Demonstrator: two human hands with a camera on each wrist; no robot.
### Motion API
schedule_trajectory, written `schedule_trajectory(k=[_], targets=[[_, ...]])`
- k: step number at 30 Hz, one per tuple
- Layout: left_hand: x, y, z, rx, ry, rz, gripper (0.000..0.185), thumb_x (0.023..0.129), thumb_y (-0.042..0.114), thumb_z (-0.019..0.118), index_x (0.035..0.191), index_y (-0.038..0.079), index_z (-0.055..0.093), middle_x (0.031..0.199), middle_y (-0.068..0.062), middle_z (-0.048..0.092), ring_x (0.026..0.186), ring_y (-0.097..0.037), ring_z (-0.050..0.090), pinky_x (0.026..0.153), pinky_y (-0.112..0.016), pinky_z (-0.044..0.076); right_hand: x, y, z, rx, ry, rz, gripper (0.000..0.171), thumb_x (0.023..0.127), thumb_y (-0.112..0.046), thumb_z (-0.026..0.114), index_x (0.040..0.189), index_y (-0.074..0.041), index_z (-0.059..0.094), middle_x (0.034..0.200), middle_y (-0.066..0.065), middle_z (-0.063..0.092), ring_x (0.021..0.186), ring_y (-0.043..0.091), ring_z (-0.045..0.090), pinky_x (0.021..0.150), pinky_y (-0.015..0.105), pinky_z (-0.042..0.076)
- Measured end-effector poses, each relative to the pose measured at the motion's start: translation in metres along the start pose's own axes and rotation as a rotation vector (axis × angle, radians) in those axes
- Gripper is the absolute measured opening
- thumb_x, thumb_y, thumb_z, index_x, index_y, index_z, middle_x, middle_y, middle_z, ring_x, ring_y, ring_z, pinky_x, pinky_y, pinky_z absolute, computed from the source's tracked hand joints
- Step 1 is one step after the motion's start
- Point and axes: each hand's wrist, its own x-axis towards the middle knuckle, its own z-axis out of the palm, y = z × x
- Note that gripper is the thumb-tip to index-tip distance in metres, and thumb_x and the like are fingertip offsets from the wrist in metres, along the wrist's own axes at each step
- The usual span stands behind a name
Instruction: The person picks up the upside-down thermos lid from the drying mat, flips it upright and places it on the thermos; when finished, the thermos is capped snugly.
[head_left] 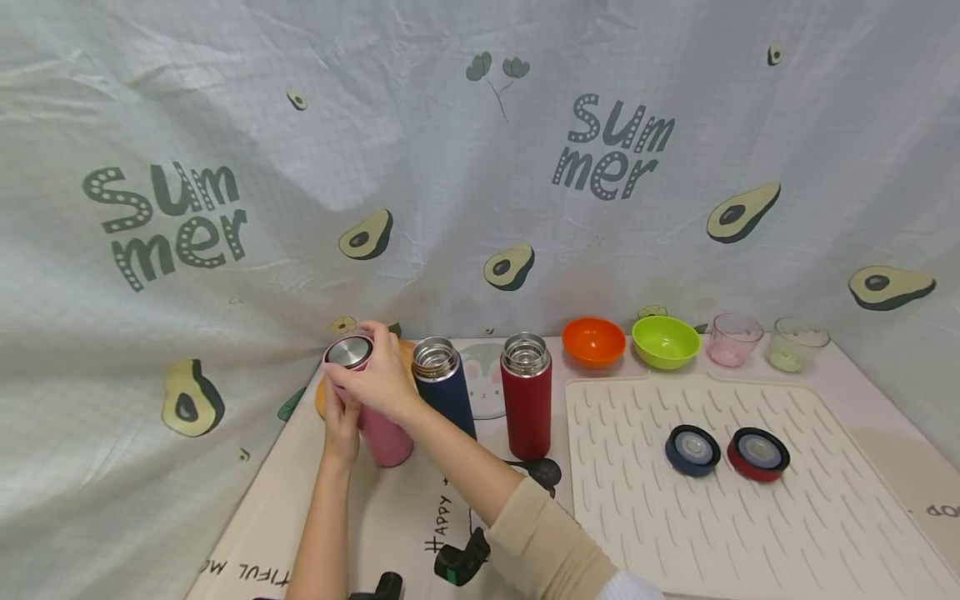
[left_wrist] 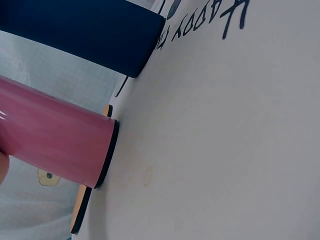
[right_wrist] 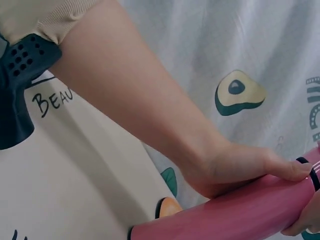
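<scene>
A pink thermos flask [head_left: 387,439] stands on the left part of the table, leaning slightly in the head view. My left hand [head_left: 343,429] grips its body just below the top, thumb along the side in the right wrist view. Around the pink lid [head_left: 349,352], with its silver top disc, my right hand [head_left: 384,377] curls its fingers and thumb. The left wrist view catches the flask's lower end [left_wrist: 60,137] close at the table surface. To the right stand a navy flask [head_left: 450,404] and a red flask [head_left: 529,417], both lidless with steel mouths showing.
On a cream ribbed mat [head_left: 622,500] at the right lie a navy lid [head_left: 693,451] and a red lid [head_left: 758,454]. Along the back stand an orange bowl [head_left: 593,342], a lime bowl [head_left: 666,342], a pink glass [head_left: 734,340] and a greenish glass [head_left: 797,343]. A printed curtain [head_left: 435,150] hangs behind.
</scene>
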Motion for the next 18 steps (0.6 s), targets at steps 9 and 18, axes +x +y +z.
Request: schedule_trajectory(k=[9,18], targets=[[0.001,0.032,0.012,0.030,-0.002,-0.025,0.063,0.094,0.030,0.045,0.142,-0.001,0.017,0.128,0.003,0.040,0.115,-0.012,0.039,0.096,-0.018,0.032,-0.002,0.010,-0.001,0.123,0.011,0.004,0.071,0.077,-0.027,0.071,0.136,-0.013,0.034,0.120,0.002,0.049,0.102,0.009,0.051,0.082,0.023,0.044],[0.000,0.007,0.003,0.006,-0.009,0.012,0.060,0.093,0.029,0.047,0.141,0.002,0.021,0.129,0.000,0.041,0.116,-0.016,0.037,0.096,-0.019,0.031,-0.006,0.009,0.001,0.087,0.000,-0.045,0.067,0.081,-0.027,0.063,0.138,-0.010,0.032,0.126,0.005,0.046,0.106,0.011,0.049,0.086,0.022,0.043]])
